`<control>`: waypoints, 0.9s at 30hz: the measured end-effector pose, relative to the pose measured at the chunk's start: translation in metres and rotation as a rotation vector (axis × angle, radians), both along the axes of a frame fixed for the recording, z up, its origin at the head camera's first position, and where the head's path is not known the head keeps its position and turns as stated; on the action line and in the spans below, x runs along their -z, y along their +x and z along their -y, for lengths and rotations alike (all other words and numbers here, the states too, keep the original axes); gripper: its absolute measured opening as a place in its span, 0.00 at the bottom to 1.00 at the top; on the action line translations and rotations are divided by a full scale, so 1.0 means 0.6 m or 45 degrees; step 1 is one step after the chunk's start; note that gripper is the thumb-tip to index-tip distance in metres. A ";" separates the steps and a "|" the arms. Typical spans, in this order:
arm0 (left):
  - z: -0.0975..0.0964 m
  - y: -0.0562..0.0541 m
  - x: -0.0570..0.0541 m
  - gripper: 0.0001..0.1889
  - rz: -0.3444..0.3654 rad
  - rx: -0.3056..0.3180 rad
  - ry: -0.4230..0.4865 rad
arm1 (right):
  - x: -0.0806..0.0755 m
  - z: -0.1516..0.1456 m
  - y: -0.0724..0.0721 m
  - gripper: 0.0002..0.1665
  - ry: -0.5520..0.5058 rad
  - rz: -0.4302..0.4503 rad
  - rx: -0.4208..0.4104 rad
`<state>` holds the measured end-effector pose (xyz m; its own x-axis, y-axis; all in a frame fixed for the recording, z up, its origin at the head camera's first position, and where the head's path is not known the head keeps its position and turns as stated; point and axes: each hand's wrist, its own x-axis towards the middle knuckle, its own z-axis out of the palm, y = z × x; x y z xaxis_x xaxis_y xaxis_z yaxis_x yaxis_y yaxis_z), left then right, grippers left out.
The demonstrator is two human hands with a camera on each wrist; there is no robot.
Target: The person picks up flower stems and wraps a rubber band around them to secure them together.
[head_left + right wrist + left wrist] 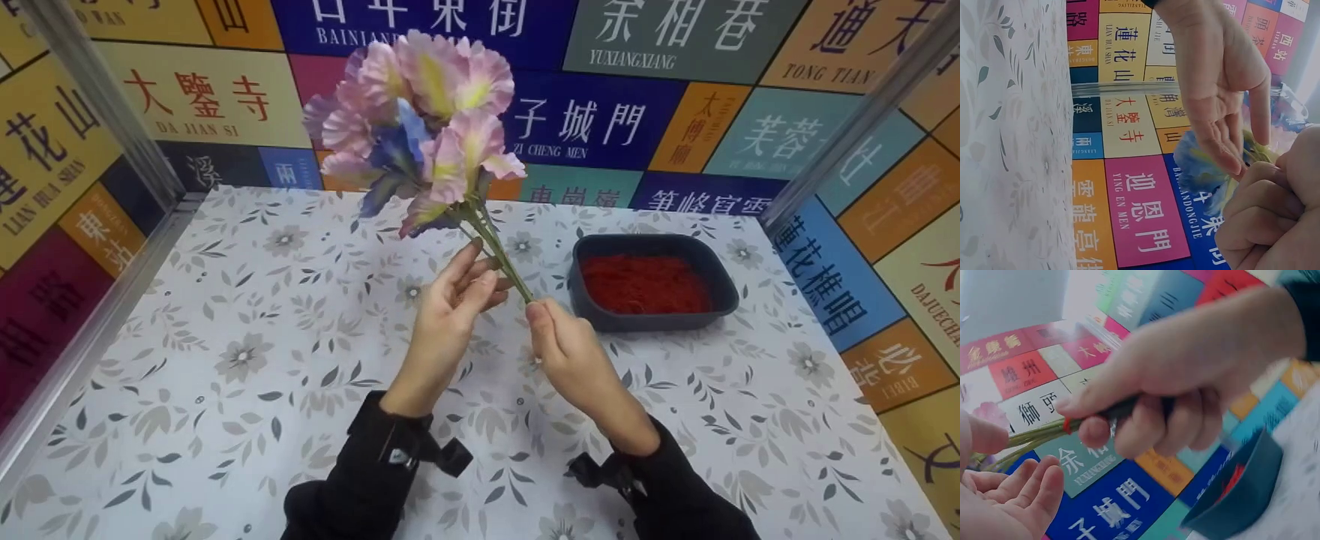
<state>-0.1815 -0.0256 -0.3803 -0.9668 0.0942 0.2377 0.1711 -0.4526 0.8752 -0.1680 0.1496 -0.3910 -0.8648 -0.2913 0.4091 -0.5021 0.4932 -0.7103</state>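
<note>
A bouquet of artificial flowers [450,82], pink-and-yellow with some blue petals, tilts up to the left above the table in the head view. My right hand [574,349] grips the lower ends of its green stems [499,244], fingers curled round them. In the left wrist view, a red tie [1067,425] circles the stems just ahead of that fist. Higher up the stems is my left hand [450,315], its fingers loosely spread behind them and the thumb in front. The right wrist view catches blue petals [1202,174] beyond the left fingers.
To the right of the hands, a dark grey plastic tub [652,322] holds red shredded filler [645,281]. The table [247,420] has a white leaf-and-flower covering. Colourful panels with Chinese lettering [592,124] stand along its back and sides, with metal posts at the corners.
</note>
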 end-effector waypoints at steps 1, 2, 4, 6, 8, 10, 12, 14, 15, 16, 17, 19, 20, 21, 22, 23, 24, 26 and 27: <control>0.000 0.001 0.001 0.30 -0.027 -0.026 -0.061 | 0.002 0.001 -0.002 0.15 -0.011 0.010 0.002; 0.000 0.001 0.002 0.30 -0.051 -0.048 -0.112 | 0.005 0.001 -0.003 0.15 -0.015 0.019 0.002; 0.001 0.001 0.004 0.29 -0.077 -0.083 -0.173 | 0.009 0.004 -0.006 0.16 -0.011 0.043 -0.011; 0.002 0.000 0.006 0.28 -0.096 -0.123 -0.226 | 0.013 0.006 -0.007 0.17 -0.001 0.069 -0.034; 0.002 -0.002 0.008 0.28 -0.119 -0.155 -0.276 | 0.016 0.008 -0.009 0.18 0.002 0.100 -0.065; 0.003 -0.004 0.011 0.28 -0.147 -0.172 -0.323 | 0.018 0.010 -0.009 0.19 0.001 0.132 -0.083; 0.003 -0.005 0.013 0.28 -0.168 -0.180 -0.357 | 0.018 0.012 -0.008 0.19 0.002 0.156 -0.089; 0.003 -0.006 0.015 0.29 -0.180 -0.186 -0.374 | 0.019 0.013 -0.008 0.19 0.012 0.175 -0.093; 0.003 -0.006 0.015 0.28 -0.185 -0.196 -0.380 | 0.019 0.013 -0.008 0.19 0.016 0.185 -0.098; 0.003 -0.006 0.016 0.28 -0.185 -0.205 -0.381 | 0.019 0.014 -0.007 0.19 0.018 0.190 -0.104; 0.003 -0.006 0.016 0.28 -0.181 -0.215 -0.376 | 0.020 0.015 -0.007 0.19 0.024 0.194 -0.110; 0.004 -0.006 0.017 0.27 -0.172 -0.238 -0.362 | 0.021 0.016 -0.007 0.19 0.029 0.197 -0.120; 0.004 -0.007 0.018 0.27 -0.167 -0.248 -0.354 | 0.021 0.017 -0.006 0.19 0.029 0.196 -0.124; 0.004 -0.007 0.018 0.27 -0.163 -0.257 -0.346 | 0.021 0.017 -0.006 0.19 0.029 0.194 -0.125; 0.004 -0.007 0.018 0.27 -0.151 -0.261 -0.332 | 0.021 0.017 -0.006 0.19 0.029 0.193 -0.125; 0.004 -0.007 0.018 0.27 -0.143 -0.266 -0.321 | 0.021 0.018 -0.006 0.19 0.030 0.194 -0.125; 0.004 -0.007 0.018 0.26 -0.137 -0.268 -0.312 | 0.021 0.018 -0.006 0.19 0.030 0.197 -0.125; 0.004 -0.008 0.018 0.26 -0.129 -0.273 -0.296 | 0.021 0.018 -0.005 0.18 0.032 0.203 -0.124; 0.003 -0.008 0.018 0.26 -0.128 -0.275 -0.292 | 0.021 0.019 -0.004 0.18 0.038 0.207 -0.122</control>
<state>-0.1864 -0.0276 -0.3909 -0.9430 -0.0486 0.3291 0.3323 -0.1893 0.9240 -0.1706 0.1384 -0.4035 -0.8864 -0.3855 0.2564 -0.4279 0.4708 -0.7715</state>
